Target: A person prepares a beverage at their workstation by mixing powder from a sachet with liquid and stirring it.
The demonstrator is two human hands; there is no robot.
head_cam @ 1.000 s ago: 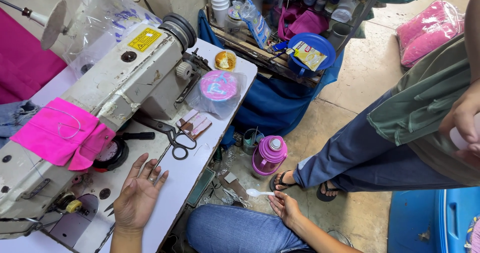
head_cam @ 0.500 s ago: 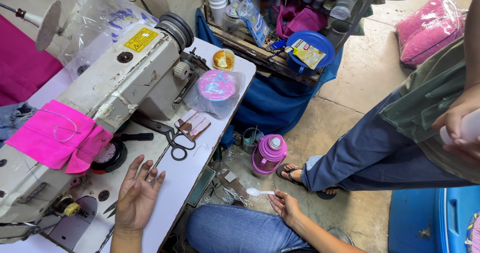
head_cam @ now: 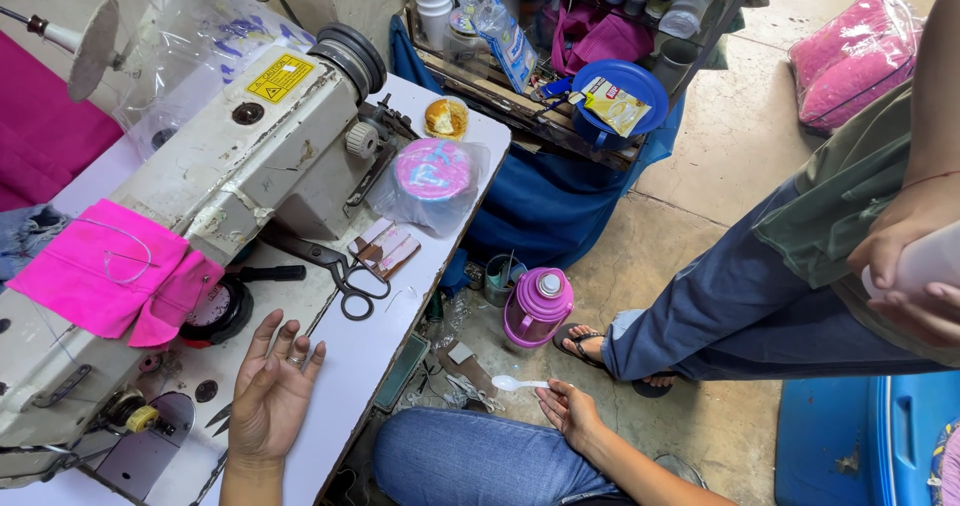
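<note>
While palm-up on the table [head_cam: 400, 266]: left hand [head_cam: 268, 398], fingers spread; spoon [head_cam: 518, 384] pinched in right hand [head_cam: 570, 414] fingers.

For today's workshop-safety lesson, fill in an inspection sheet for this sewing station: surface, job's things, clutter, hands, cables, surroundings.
Surface: white table, crowded.
Job's things: sewing machine; white plastic spoon.
Clutter: scissors, pink cloth, bagged pink tub, snack cup.
Hands: left hand open, palm up, over the table; right hand holds the spoon's handle.
Cables: nothing seen.
Surroundings: purple jug on the floor; another person standing close.
</note>
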